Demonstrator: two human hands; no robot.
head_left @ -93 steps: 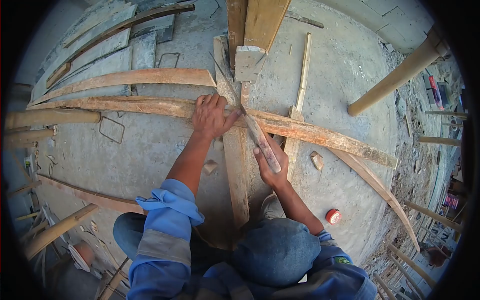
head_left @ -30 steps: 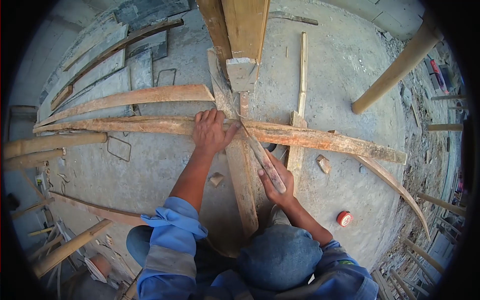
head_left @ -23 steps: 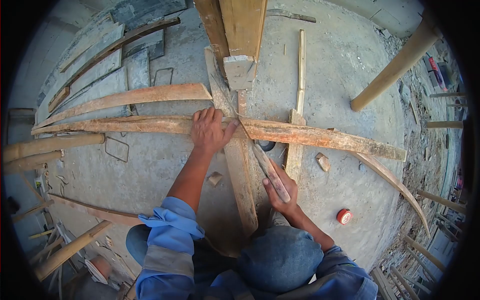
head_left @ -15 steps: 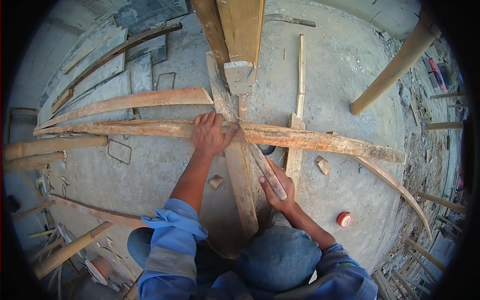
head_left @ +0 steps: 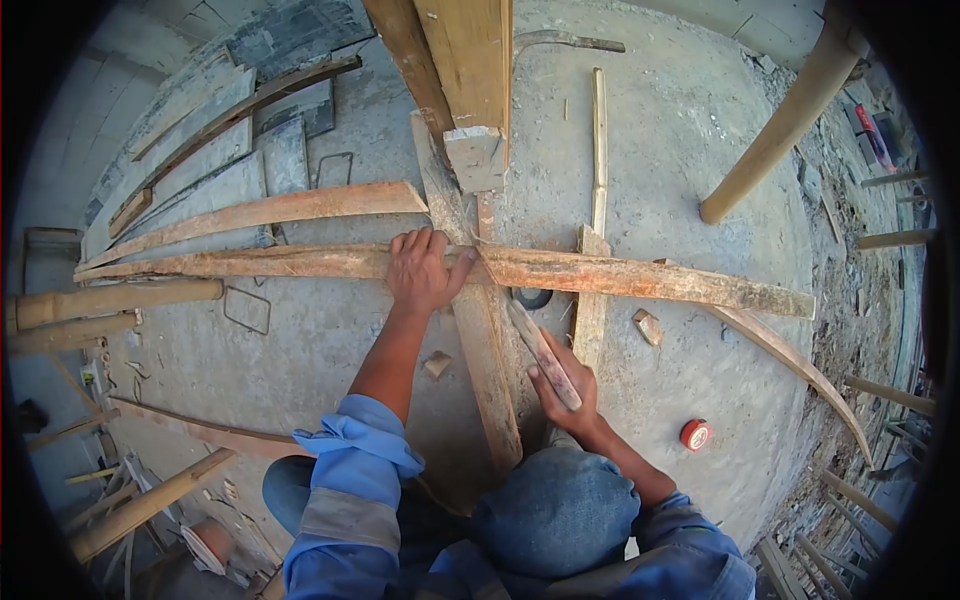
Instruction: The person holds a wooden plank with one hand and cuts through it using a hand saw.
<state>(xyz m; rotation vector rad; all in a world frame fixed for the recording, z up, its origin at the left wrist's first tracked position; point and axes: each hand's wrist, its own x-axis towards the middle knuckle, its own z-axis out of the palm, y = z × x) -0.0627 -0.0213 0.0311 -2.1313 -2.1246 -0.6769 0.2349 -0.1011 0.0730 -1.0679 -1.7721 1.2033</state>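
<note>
My left hand (head_left: pixel 428 270) grips a long, rough wooden plank (head_left: pixel 620 272), fingers over its far edge and thumb along the top. Just right of that thumb, a slanting line crosses the plank, and the wood beyond it looks redder. Closed in my right hand (head_left: pixel 570 385) is a long, flat, wooden-handled tool (head_left: pixel 545 352), pointing up and left at this line. Its far end lies by the plank's near edge; its exact kind is unclear. Beneath the plank, a wider board (head_left: pixel 482 370) runs toward my knees, and a second short board (head_left: pixel 590 325) also supports it.
A wooden post (head_left: pixel 470 80) stands ahead, and a round pole (head_left: pixel 775 125) to the right. Another plank (head_left: pixel 270 208) and several panels lie at left. On the concrete floor are a red tape measure (head_left: pixel 696 434), wood offcuts (head_left: pixel 648 327) and a curved strip (head_left: pixel 800 375).
My right hand has drawn the tool slightly back toward me, away from the plank. My left hand stays on the plank. The view has shifted a little.
</note>
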